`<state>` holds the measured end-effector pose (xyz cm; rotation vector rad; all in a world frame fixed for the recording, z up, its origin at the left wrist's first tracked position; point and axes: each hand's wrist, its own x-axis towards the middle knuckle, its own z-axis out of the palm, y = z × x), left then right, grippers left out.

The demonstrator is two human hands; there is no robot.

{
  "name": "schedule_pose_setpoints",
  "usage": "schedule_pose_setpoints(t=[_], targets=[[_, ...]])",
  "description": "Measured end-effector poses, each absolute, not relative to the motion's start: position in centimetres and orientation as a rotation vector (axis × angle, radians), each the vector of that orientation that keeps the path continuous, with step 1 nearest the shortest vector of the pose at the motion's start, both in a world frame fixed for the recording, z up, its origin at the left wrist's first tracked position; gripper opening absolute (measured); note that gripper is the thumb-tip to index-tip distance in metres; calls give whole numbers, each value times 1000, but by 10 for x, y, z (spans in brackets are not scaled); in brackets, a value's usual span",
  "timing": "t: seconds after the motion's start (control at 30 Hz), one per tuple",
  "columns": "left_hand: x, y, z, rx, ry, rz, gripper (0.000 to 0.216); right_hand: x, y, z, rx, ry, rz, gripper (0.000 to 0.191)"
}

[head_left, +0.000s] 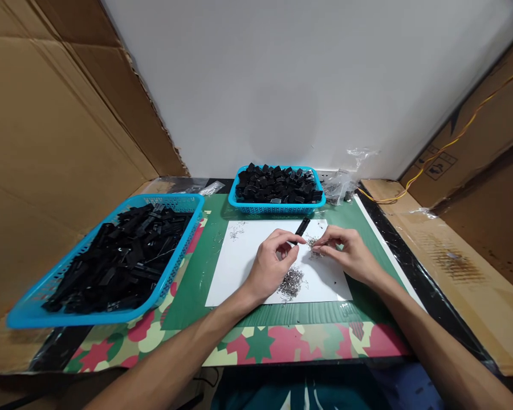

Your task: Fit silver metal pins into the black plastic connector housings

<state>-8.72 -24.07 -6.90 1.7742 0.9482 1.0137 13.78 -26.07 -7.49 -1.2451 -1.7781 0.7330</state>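
Observation:
My left hand (273, 263) is closed over the white sheet (235, 267), thumb and forefinger pinched on a narrow black plastic piece (302, 226) that sticks out beyond the fingers. Facing it, my right hand (346, 250) has its fingertips pressed together above a small pile of thin metal pins (313, 246). Whatever lies between those fingertips is too small to make out. A larger heap of similar metal pins (291, 283) rests on the sheet below my left hand. A few scattered pins (236, 232) lie near the sheet's far left corner.
On the left stands a large blue basket (177, 279) of long black plastic parts. A smaller blue basket (277, 209) at the back holds many black blocks. Clear plastic bags (341, 183) lie beside it. Cardboard walls (60, 114) flank the table, and a yellow wire (448, 142) hangs at right.

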Motion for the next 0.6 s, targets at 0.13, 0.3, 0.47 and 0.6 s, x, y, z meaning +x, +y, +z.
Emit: schedule_pose_setpoints(t=[0.13, 0.3, 0.47, 0.6], targets=[[-85, -242, -66, 1671, 869, 958, 22, 135, -265, -69, -1116, -1579, 781, 12], [-82, -245, -64, 1424, 695, 844, 37, 122, -273, -65, -987, -1504, 761, 6], [-84, -245, -69, 1341, 653, 802, 34, 114, -276, -65, -961, -1491, 797, 4], [-85, -244, -70, 1310, 625, 818, 34, 110, -279, -65, -975, -1513, 792, 8]])
